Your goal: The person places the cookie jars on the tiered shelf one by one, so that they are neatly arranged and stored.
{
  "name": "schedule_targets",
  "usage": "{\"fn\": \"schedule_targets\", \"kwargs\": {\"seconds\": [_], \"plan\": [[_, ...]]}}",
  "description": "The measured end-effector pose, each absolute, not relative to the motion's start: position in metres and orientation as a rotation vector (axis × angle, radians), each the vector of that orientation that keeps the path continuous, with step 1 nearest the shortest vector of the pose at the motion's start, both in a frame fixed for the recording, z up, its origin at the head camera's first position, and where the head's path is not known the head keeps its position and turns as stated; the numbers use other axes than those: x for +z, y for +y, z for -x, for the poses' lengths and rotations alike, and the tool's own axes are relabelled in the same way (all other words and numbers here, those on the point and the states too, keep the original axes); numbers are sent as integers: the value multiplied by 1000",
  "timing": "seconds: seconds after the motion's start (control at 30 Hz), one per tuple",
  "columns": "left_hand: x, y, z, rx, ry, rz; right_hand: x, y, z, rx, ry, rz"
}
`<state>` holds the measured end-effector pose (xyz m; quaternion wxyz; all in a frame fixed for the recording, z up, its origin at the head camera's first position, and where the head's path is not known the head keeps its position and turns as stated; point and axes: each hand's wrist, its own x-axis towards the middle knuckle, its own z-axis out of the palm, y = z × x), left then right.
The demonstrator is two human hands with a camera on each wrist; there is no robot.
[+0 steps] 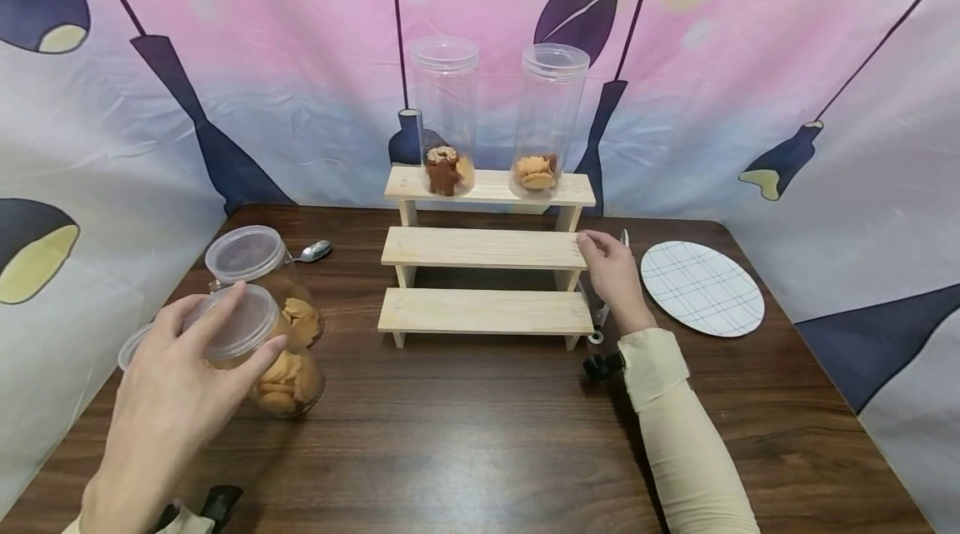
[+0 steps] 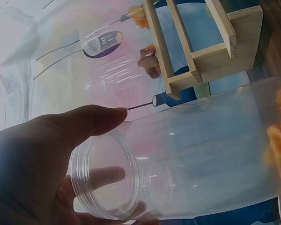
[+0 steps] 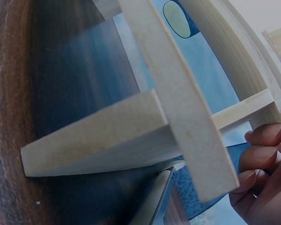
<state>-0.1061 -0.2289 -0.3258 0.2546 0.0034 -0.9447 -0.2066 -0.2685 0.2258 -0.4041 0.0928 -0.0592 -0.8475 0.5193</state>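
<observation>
At the left, my left hand (image 1: 176, 371) spans the lid of a clear cookie jar (image 1: 288, 384) standing on the table; in the left wrist view, the thumb lies along one side of the jar's lid (image 2: 103, 176) and fingers show on the other. Biscuits fill its lower part. Across from it, my right hand (image 1: 611, 276) pinches the right end of the middle tier of a pale wooden three-step stand (image 1: 480, 248). Its fingers (image 3: 262, 157) curl at the board's end in the right wrist view. The top tier carries two tall lidded jars (image 1: 444, 117) (image 1: 551, 122) holding a few cookies.
Behind the held jar stands another biscuit jar (image 1: 300, 317), and part of a further lid (image 1: 133, 348) shows past my left hand. A spoon (image 1: 313, 251) lies nearby. A white plate with grid lines (image 1: 702, 288) rests right of the stand. A patterned cloth hangs behind the table.
</observation>
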Motion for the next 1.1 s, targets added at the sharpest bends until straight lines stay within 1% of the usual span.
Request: {"fn": "schedule_targets", "kwargs": {"seconds": [0.4,0.77,1.1], "plan": [[-314,-219,105,-626,-2515,-42,-404,225,268,1553,-2506,164],[-303,-200,113,-685,-2507,62,-404,226,269,1566,-2503,176],[-284,-186,128,-683,-2449,217,-405,226,270,1566,-2501,174]]}}
